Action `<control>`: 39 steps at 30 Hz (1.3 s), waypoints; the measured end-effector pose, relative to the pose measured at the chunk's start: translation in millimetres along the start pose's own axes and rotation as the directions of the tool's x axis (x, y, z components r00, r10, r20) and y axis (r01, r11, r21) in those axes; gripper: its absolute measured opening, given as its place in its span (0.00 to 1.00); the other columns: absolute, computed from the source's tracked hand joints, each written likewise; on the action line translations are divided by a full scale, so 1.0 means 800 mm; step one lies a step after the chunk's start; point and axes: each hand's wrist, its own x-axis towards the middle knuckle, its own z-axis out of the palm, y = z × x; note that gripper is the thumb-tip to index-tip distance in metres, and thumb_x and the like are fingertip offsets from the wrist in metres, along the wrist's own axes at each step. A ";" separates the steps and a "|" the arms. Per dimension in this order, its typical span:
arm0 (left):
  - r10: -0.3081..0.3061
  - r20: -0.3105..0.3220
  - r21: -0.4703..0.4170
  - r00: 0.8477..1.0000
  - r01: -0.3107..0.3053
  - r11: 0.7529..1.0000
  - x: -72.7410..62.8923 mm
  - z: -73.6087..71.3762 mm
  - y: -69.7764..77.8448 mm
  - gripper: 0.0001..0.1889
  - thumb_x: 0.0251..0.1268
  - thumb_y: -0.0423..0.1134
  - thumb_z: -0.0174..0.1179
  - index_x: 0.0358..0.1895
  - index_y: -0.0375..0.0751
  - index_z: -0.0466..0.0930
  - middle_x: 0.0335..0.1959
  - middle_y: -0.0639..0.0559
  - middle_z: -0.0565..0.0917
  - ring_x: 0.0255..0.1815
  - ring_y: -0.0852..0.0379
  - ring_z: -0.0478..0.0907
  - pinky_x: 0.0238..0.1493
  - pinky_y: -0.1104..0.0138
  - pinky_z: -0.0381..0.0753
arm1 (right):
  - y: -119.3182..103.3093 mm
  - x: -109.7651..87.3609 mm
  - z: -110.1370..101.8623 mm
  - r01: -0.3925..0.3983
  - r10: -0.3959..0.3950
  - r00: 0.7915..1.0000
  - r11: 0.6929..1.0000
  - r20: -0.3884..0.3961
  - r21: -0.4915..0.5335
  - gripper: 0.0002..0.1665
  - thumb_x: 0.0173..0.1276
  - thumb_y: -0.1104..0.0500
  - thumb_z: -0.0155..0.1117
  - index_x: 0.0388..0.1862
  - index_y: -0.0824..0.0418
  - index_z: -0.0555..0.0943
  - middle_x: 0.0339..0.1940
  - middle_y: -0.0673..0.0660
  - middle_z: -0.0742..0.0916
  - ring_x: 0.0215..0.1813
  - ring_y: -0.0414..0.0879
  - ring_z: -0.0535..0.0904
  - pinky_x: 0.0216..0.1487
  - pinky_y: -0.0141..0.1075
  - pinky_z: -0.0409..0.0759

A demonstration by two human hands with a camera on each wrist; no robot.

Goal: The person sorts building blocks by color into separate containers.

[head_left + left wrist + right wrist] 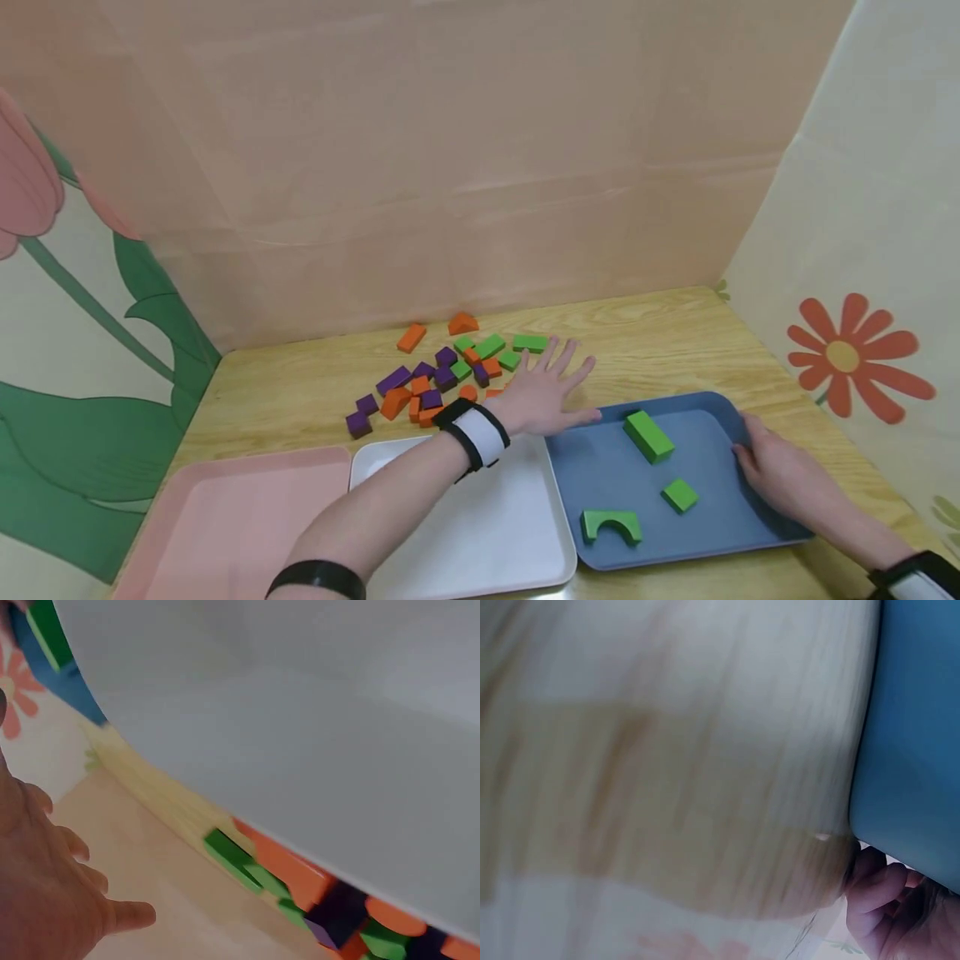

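With fingers spread, my left hand [543, 396] reaches over the top left corner of the blue tray [600, 475], and nothing is in its grip. Just beyond its fingertips lies a green block [530, 342], part of a loose pile of blocks. My right hand [787, 475] grips the right rim of the blue tray, thumb over the edge; in the right wrist view its curled fingers [877, 889] show at the tray's underside. Inside that tray are a long green block [648, 437], a small green block [680, 496] and a green arch block [611, 525].
Left of the blue tray stand a white tray [480, 533], partly under my left forearm, and a pink tray [232, 517]. Behind them are several purple blocks [393, 380], orange blocks [396, 402] and green blocks [491, 346]. A draped backdrop [450, 167] borders the wooden table [637, 333].
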 end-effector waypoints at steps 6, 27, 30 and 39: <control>-0.138 0.032 -0.064 0.990 0.140 0.988 0.014 0.004 -0.039 0.42 0.79 0.72 0.36 0.88 0.63 0.40 0.91 0.48 0.41 0.92 0.41 0.37 0.87 0.35 0.48 | 0.000 0.000 0.000 -0.008 0.008 1.000 1.000 -0.005 -0.005 0.37 0.74 0.66 0.60 0.70 0.89 0.58 0.46 0.85 0.82 0.39 0.68 0.86 0.35 0.53 0.87; -0.208 -0.014 0.004 0.978 0.208 0.978 0.018 0.009 -0.072 0.14 0.80 0.41 0.55 0.62 0.47 0.82 0.64 0.42 0.84 0.61 0.45 0.83 0.64 0.51 0.84 | -0.001 -0.001 0.000 0.001 -0.001 1.000 1.000 -0.029 -0.015 0.36 0.73 0.67 0.61 0.69 0.88 0.59 0.48 0.86 0.81 0.40 0.69 0.86 0.35 0.53 0.88; -0.185 -0.024 0.000 0.982 0.185 0.983 0.020 0.011 -0.070 0.14 0.79 0.33 0.55 0.59 0.45 0.83 0.58 0.44 0.87 0.58 0.47 0.85 0.58 0.57 0.87 | -0.003 -0.001 0.000 0.002 -0.003 1.000 1.000 -0.031 -0.015 0.36 0.73 0.66 0.61 0.69 0.88 0.60 0.46 0.85 0.82 0.38 0.67 0.86 0.33 0.52 0.87; -0.120 -0.107 -0.038 0.987 0.116 0.992 0.031 0.012 -0.060 0.13 0.78 0.42 0.57 0.58 0.41 0.81 0.59 0.42 0.81 0.61 0.49 0.80 0.64 0.61 0.84 | -0.002 -0.003 0.001 0.012 -0.013 0.999 1.000 -0.039 -0.016 0.36 0.73 0.67 0.61 0.69 0.88 0.59 0.46 0.85 0.82 0.40 0.70 0.86 0.35 0.54 0.87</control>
